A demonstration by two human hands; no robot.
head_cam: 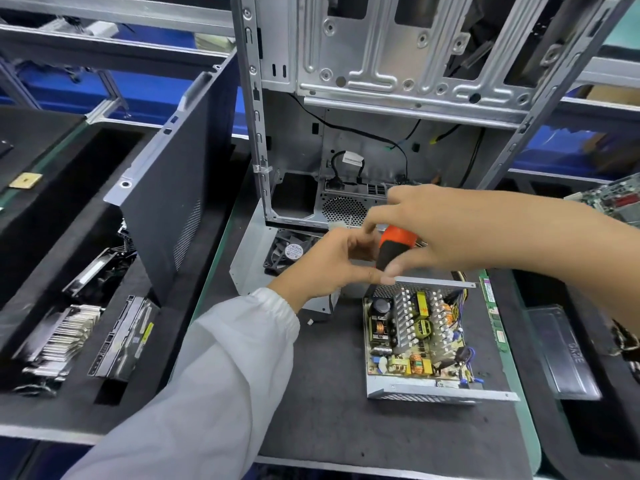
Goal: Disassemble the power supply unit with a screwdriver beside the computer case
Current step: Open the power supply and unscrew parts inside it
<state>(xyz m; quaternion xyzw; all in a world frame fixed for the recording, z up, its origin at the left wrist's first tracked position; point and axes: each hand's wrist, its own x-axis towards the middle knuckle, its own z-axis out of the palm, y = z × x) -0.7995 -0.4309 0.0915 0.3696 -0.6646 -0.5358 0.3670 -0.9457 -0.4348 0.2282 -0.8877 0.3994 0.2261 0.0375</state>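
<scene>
Head view, taken from above the bench, shows the power supply unit (pixel 420 341) lying open on the dark mat (pixel 329 393) directly in front of the computer case (pixel 381 98), its cover off and its circuit board exposed; coils, capacitors and heat-sink fins face upward. Right hand (pixel 460 233) hovers above the unit's far edge, fingers curled round the screwdriver (pixel 394 247), gripping its orange and black handle; the shaft and tip are hidden behind the fingers, so the tool's heading cannot be told with certainty, though the handle runs roughly upright and tilts slightly. Left hand (pixel 332 261) is just beside the right, its fingers bent toward the handle; whether it grips the tool or some small part cannot be told. Both hands sit between the case and the unit, the unit lying toward the observer from them, its long axis running away from the case; the right hand is nearer the board. A detached fan (pixel 289 252) rests on a metal plate (pixel 251 251) at the foot of the case, left of the unit. Judgement: the next move requires lowering the tip toward the board fixings.
</scene>
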